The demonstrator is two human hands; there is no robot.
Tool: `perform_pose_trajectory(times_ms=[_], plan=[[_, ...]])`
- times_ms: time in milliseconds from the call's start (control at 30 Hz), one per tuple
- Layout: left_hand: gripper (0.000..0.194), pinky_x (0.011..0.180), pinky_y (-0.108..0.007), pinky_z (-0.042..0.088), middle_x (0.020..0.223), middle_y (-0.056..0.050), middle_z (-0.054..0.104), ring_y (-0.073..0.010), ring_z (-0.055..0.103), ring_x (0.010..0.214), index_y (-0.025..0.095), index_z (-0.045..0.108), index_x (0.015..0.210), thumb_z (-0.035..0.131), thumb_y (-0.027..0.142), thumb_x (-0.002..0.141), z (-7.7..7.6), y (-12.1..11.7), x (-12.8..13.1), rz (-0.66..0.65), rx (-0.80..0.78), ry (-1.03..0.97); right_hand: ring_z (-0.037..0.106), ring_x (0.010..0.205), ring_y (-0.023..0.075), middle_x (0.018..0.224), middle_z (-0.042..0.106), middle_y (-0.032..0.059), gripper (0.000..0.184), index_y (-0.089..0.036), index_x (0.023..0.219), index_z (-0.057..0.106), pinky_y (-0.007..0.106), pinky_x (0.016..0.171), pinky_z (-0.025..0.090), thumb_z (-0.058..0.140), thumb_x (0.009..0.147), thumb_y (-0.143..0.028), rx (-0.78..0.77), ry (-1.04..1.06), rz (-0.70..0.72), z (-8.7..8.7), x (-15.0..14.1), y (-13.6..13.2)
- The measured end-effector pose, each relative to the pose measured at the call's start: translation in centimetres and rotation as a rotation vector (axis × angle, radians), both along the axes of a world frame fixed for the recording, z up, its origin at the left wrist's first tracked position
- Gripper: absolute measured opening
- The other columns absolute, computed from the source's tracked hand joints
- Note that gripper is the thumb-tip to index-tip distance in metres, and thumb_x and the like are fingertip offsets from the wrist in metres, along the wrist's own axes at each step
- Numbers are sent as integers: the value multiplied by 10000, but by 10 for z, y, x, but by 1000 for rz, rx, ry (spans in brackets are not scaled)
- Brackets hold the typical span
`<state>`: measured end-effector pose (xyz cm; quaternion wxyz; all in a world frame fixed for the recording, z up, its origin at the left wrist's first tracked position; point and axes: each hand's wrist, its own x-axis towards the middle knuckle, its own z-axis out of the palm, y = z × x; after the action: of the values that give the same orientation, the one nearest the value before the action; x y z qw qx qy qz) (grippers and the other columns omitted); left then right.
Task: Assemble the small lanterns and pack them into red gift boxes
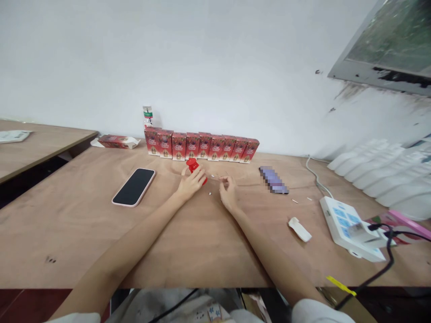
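Note:
My left hand (191, 183) is closed around a small red plastic object (192, 164) with a wider rounded end, held at the tabletop in front of the boxes. Fingers cover much of it, so its exact kind is unclear. A short way to the right, my right hand (229, 193) has its fingers curled together in a pinch; whatever they hold, if anything, is too small to make out. Between the hands lie tiny white bits (210, 193). Behind them several small red printed boxes (192, 146) stand upright in a row along the wall.
A black-screened phone (134, 187) lies left, a blurred-screen phone (273, 179) right. Further right are a white plastic piece (300, 229), a power strip (348, 229) with cables and stacked white items (380, 175). A flattened red box (116, 141) and a tube (147, 116) are back left.

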<state>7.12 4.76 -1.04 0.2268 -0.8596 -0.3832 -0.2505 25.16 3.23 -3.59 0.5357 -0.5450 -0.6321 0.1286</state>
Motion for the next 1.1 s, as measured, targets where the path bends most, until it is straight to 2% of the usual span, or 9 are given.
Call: perform_pose_trajectory(times_ms=[67, 133, 200, 300, 400, 567, 767, 933, 1100], plan=[[364, 1018, -568, 339, 1247, -124, 621, -259, 506, 1254, 215, 611, 1112, 337, 68, 923, -1, 4, -2, 44, -16, -20, 551, 1024, 276, 1010, 614, 108, 191, -199, 902, 583, 456, 924, 433, 517, 762, -313, 8, -103, 50, 3, -2, -5], [359, 1025, -569, 335, 1250, -134, 613, -264, 487, 1270, 199, 618, 1080, 332, 58, 913, -2, 7, -5, 86, -32, -38, 522, 1079, 310, 1112, 596, 130, 272, -196, 958, 602, 484, 964, 392, 604, 734, -350, 8, -237, 106, 6, -6, -9], [367, 1033, -585, 322, 1250, -148, 606, -272, 467, 1285, 184, 620, 1065, 319, 48, 905, -2, 10, -8, 127, -45, -57, 494, 1129, 337, 1226, 550, 163, 345, -178, 1046, 595, 503, 968, 377, 603, 768, -383, -1, -447, 120, 7, -10, -11], [393, 1040, -632, 283, 1271, -184, 576, -298, 418, 1320, 153, 612, 1094, 298, 32, 891, -3, 12, -14, 184, -54, -90, 458, 1186, 356, 1325, 476, 204, 412, -145, 1172, 544, 518, 959, 378, 504, 862, -413, -29, -717, 68, 7, -13, -8], [419, 1047, -630, 280, 1257, -196, 580, -303, 403, 1328, 137, 618, 1112, 296, 22, 870, -3, 13, -18, 195, -60, -90, 432, 1233, 355, 1353, 452, 214, 447, -137, 1205, 524, 535, 994, 350, 465, 887, -445, -26, -758, 49, 6, -12, 0], [442, 1057, -566, 333, 1155, -146, 648, -271, 452, 1287, 185, 664, 1093, 361, 33, 809, -5, 24, -22, 135, -81, -51, 343, 1335, 345, 1376, 439, 229, 476, -134, 1210, 520, 603, 1078, 206, 447, 895, -483, 30, -782, 49, 4, -9, 23], [420, 1029, -655, 306, 1110, -149, 661, -324, 421, 1300, 217, 638, 1172, 425, 144, 817, -3, 41, -37, 115, -114, -99, 297, 1371, 326, 1407, 426, 225, 432, -138, 1186, 547, 615, 1091, 167, 465, 895, -447, 65, -809, 61, 9, -2, 45], [424, 1014, -665, 313, 1145, -182, 639, -329, 398, 1313, 175, 632, 1171, 388, 140, 825, 1, 49, -49, 90, -143, -150, 269, 1390, 330, 1398, 441, 229, 439, -133, 1210, 541, 640, 1086, 147, 455, 907, -439, 55, -814, 45, 15, 1, 48], [450, 1021, -682, 299, 1177, -147, 627, -316, 402, 1316, 238, 578, 1230, 422, 167, 815, 6, 53, -46, 34, -150, -201, 249, 1397, 341, 1422, 414, 229, 454, -123, 1214, 540, 669, 1081, 100, 423, 919, -447, 117, -861, 41, 20, -2, 42]])
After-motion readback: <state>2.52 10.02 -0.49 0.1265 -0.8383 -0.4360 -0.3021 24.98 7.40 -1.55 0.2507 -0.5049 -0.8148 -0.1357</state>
